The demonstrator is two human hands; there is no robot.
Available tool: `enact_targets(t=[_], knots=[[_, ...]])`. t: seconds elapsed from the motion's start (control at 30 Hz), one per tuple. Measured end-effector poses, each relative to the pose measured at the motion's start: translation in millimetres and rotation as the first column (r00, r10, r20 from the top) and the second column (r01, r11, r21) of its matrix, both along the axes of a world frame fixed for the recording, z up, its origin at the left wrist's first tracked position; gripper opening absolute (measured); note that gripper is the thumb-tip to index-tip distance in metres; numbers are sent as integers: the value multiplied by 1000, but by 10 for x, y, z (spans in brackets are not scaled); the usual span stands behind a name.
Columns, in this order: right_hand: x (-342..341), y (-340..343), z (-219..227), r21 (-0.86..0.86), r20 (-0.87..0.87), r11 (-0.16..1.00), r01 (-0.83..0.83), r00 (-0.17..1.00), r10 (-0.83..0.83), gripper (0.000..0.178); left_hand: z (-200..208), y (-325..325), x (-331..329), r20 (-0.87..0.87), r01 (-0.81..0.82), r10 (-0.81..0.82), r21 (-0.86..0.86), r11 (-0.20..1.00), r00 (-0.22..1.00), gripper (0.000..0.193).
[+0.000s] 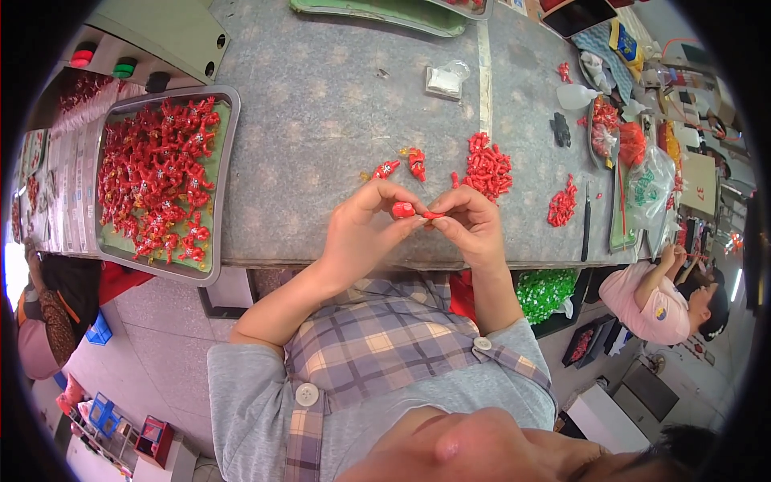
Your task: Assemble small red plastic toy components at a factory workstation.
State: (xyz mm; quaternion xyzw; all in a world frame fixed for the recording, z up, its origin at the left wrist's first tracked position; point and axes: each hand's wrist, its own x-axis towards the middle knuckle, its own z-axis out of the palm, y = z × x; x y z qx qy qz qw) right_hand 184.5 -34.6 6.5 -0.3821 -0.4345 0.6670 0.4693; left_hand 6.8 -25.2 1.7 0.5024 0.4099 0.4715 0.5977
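Close to the table's front edge, my left hand (360,229) pinches a small red plastic figure piece (403,210) between thumb and fingers. Touching it from the other side, my right hand (475,223) grips a thin red part (432,215); its far end is hidden by the fingertips. Just beyond my hands lie two red figures, one (385,169) on its side and another (416,164) beside it. A heap of small red parts (488,166) sits past my right hand, and a smaller pile of red pieces (562,202) lies farther right.
At left, a metal tray (227,153) holds many red figures. A black-handled pen-like tool (587,221) lies at right, near a plastic bag (649,189). A small white box (444,82) and a green tray (385,14) are farther back. Other people sit at both sides.
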Motion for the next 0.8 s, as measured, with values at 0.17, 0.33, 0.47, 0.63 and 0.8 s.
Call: enact_targets(t=[0.17, 0.33, 0.47, 0.63, 0.8], knots=[[31, 35, 97, 231, 416, 971, -65, 908, -38, 12, 4, 38, -10, 159, 79, -56, -138, 987, 986, 21], [-63, 171, 335, 374, 675, 907, -194, 728, -123, 13, 52, 98, -48, 506, 268, 0, -458, 847, 863, 18], [-24, 275, 323, 513, 779, 760, -400, 589, -215, 17, 12, 139, -50, 530, 307, -12, -471, 827, 848, 16], [30, 443, 361, 517, 805, 695, -501, 561, -194, 12, 11, 160, -44, 511, 295, -13, -474, 829, 859, 14], [327, 1189, 590, 488, 873, 743, -457, 252, -419, 10, -5, 145, -89, 434, 260, -45, -452, 853, 900, 25]])
